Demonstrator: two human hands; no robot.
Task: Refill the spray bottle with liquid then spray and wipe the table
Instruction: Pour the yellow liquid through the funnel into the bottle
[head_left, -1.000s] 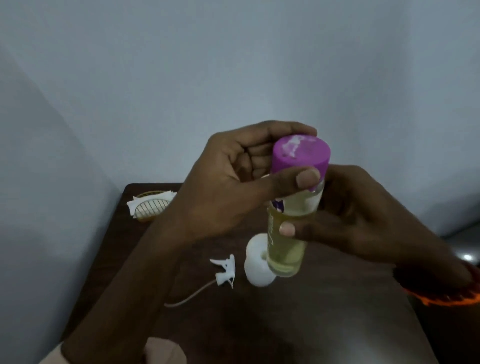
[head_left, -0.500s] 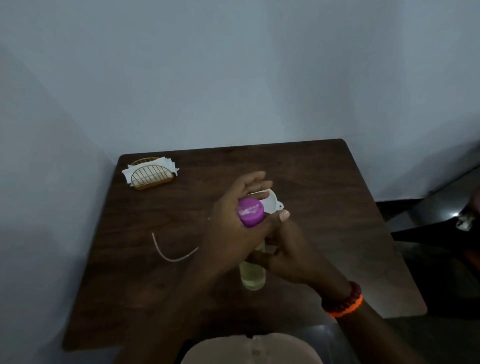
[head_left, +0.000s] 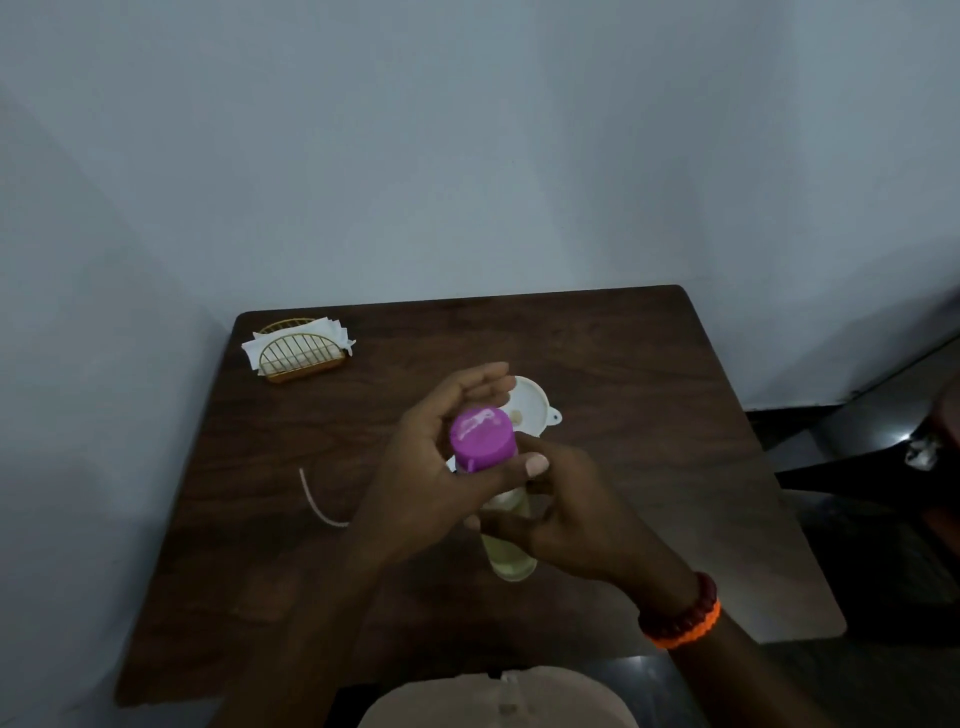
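At the far left corner of the dark wooden worktop (head_left: 649, 364) stands a gold wire holder (head_left: 301, 356) with white napkins (head_left: 298, 332) in it. Nearer the middle, a thin white tube (head_left: 314, 501) curves across the wood. The left hand (head_left: 441, 467) pinches the purple cap (head_left: 482, 439) between thumb and palm, fingers nearly straight. Below it the clear bottle (head_left: 511, 558), holding pale yellow liquid, is gripped by the right hand (head_left: 561, 514) above the worktop's centre. Behind them sits a white funnel (head_left: 530, 410). Compared with half a second ago, hands and bottle sit much as they did; a second ago they were raised close to the camera.
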